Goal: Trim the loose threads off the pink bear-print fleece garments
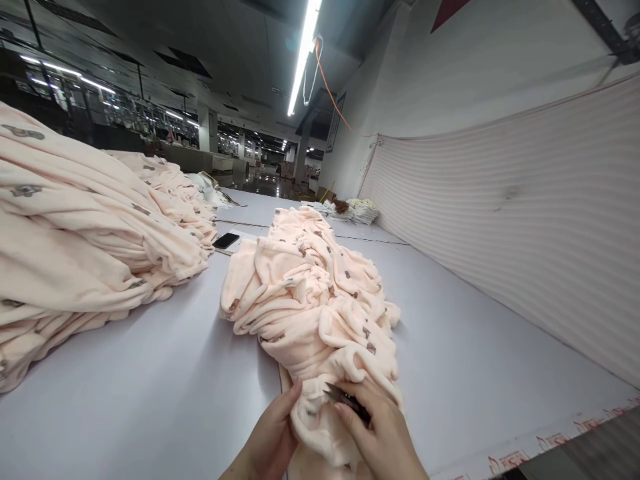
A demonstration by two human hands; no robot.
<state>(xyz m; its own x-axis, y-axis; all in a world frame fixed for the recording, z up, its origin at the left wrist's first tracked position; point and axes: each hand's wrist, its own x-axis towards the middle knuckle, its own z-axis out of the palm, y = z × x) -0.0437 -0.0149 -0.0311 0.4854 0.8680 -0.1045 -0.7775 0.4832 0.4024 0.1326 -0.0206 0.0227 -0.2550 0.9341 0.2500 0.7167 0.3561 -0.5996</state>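
A heap of soft pale-pink fleece fabric (300, 300) with small brown and grey printed figures lies bunched on the table in front of me. At its near end, my left hand (273, 427) grips the edge of the fabric, thumb on top and the other fingers hidden beneath. My right hand (380, 427) is closed around small dark thread snips (350, 402). Their pointed blades face left, over the near fold of the fabric and close to its edge. Whether the blades touch the cloth, I cannot tell.
A large pile of the same fabric (90, 233) rises at the left. A black phone (226, 241) lies between the piles. Stacked white pieces (363, 211) are at the table's far end. A striped cloth sheet (500, 200) hangs along the right side of the pale table (450, 347).
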